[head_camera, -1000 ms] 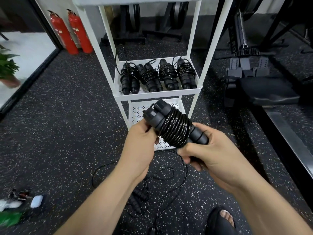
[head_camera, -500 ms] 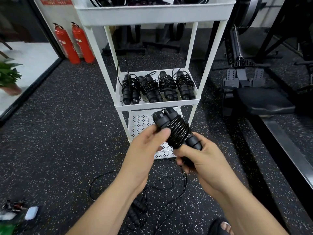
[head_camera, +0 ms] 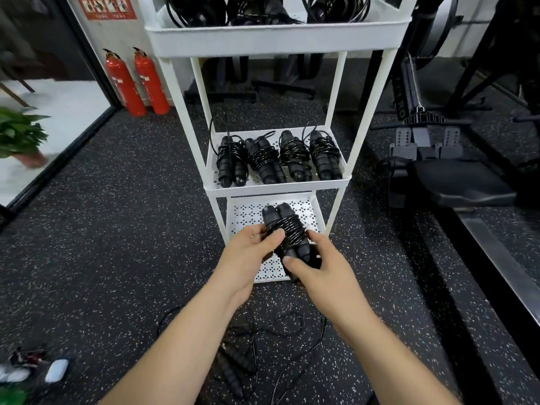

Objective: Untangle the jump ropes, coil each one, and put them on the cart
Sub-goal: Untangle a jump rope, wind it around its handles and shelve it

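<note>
A black jump rope (head_camera: 287,235), its cord wound tight around the paired handles, is gripped by a left hand (head_camera: 251,254) and a right hand (head_camera: 320,271) above the front edge of the white cart's (head_camera: 277,39) bottom shelf. Four wound ropes (head_camera: 293,157) lie side by side on the middle shelf. Looser coils (head_camera: 263,10) fill the top tray, and one tangled rope (head_camera: 233,363) sprawls on the floor in front of the cart.
</note>
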Demonstrator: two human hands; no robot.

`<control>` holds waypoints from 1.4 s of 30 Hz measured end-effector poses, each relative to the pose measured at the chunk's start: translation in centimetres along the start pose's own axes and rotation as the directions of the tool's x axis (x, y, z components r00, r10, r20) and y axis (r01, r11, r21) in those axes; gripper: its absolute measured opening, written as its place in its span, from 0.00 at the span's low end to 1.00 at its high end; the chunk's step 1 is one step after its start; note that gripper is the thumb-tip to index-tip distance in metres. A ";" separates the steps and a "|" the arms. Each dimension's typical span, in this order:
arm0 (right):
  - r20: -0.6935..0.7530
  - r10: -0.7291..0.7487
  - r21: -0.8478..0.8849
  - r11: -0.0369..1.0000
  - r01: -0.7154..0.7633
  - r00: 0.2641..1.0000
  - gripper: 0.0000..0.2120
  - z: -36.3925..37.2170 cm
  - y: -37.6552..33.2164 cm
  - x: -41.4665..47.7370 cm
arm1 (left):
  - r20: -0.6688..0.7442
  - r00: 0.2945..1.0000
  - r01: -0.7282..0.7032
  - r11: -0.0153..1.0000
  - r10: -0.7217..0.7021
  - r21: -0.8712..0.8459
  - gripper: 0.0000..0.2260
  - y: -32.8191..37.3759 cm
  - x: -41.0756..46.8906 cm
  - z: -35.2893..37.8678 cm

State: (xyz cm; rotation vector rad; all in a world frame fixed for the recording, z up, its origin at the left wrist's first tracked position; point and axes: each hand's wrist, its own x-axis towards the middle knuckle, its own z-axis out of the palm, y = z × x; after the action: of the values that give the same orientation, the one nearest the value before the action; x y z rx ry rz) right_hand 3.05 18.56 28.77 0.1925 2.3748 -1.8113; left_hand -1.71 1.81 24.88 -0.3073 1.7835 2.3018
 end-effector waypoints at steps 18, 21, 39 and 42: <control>-0.302 -0.073 -0.347 0.937 -0.038 0.950 0.26 -4.7 11.4 16.5 | -0.137 0.984 0.145 0.956 -0.113 0.255 0.07 -8.6 19.1 0.9; -0.189 -0.111 -0.466 0.885 0.011 0.976 0.22 -5.0 12.7 18.5 | -0.149 0.981 0.160 0.942 -0.121 0.294 0.10 -9.8 21.9 1.7; -0.113 -0.282 -0.564 0.808 0.172 0.953 0.14 -4.8 16.5 21.4 | -0.158 0.986 0.051 0.810 0.052 0.585 0.14 -14.4 28.9 5.7; -0.115 -0.293 -0.597 0.784 0.170 0.949 0.14 -4.9 16.8 21.6 | -0.127 0.988 0.139 0.827 -0.083 0.545 0.18 -14.2 29.6 4.8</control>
State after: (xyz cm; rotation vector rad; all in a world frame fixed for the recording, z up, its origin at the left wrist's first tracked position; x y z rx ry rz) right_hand -15.15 27.91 9.98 0.0032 3.0898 -1.0763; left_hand -26.00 11.17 4.24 -0.4094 2.3089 1.6119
